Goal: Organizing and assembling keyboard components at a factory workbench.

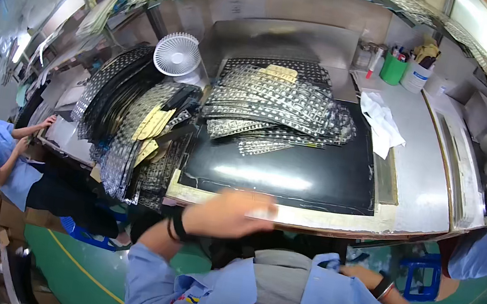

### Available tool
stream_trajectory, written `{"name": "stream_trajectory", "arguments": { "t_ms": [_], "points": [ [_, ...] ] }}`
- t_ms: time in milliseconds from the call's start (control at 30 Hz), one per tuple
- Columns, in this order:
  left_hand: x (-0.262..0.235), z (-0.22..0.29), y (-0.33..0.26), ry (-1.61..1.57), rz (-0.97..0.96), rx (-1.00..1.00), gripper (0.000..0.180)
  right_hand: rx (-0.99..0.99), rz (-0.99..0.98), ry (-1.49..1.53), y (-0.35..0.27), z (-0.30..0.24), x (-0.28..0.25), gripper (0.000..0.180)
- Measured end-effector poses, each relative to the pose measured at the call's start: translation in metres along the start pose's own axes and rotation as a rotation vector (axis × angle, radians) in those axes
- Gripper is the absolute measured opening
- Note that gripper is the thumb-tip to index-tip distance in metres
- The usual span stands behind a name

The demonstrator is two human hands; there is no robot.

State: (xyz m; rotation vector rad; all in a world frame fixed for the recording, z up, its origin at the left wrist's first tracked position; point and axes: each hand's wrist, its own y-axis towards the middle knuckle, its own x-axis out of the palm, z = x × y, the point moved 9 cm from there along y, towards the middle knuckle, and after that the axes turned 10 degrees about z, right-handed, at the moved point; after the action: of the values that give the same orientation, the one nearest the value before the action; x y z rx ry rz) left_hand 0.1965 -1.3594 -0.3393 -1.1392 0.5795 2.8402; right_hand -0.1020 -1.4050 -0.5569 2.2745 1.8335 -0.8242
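- One view only, the head camera, looking down past the person's own chest to a workbench.
- Left hand: raised over the near edge of the bench, blurred, palm down, fingers held together and pointing right; it grips nothing that I can make out. A dark band sits on the wrist.
- Right hand: low, below the near edge of the bench beside the torso, mostly hidden by the pale blue sleeve; I cannot tell whether it is spread or closed. Its wrist carries a dark band too.
- Nearest work surface: black mat with a taped border, bare along its near edge.
- Perforated metal strips lie heaped across the far half of the mat, overlapping and fanned, well apart from both hands.
- Handling judgement: the strips look thin, light and springy, with sharp punched edges, and they are likely to snag on one another; best lifted by the long edges, one at a time.
- More strips in dark stacks drape over the left edge of the bench.
- Small white fan at the far left corner; white cloth near the right edge; green cup far right.
- Co-workers in blue sit at left and right.
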Motion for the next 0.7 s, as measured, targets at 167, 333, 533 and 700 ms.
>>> {"name": "stream_trajectory", "arguments": {
  "t_ms": [167, 333, 533, 700],
  "points": [
    [-0.111, -0.082, 0.131, 0.019, 0.41, -0.175, 0.04, -0.267, -0.043, -0.214, 0.093, -0.199, -0.128, 0.022],
    [-0.188, -0.232, 0.177, 0.553, 0.424, -0.521, 0.067, -0.621, 0.321, -0.424, 0.209, -0.237, -0.203, 0.022],
    [-0.147, -0.303, 0.167, 0.742, 0.063, -0.602, 0.075, -0.77, 0.54, -0.806, 0.288, -0.228, -0.185, 0.053],
    [-0.152, -0.301, 0.146, 0.594, 0.085, -0.727, 0.091, -0.624, 0.497, -0.815, 0.302, -0.206, -0.203, 0.075]
  ]
}}
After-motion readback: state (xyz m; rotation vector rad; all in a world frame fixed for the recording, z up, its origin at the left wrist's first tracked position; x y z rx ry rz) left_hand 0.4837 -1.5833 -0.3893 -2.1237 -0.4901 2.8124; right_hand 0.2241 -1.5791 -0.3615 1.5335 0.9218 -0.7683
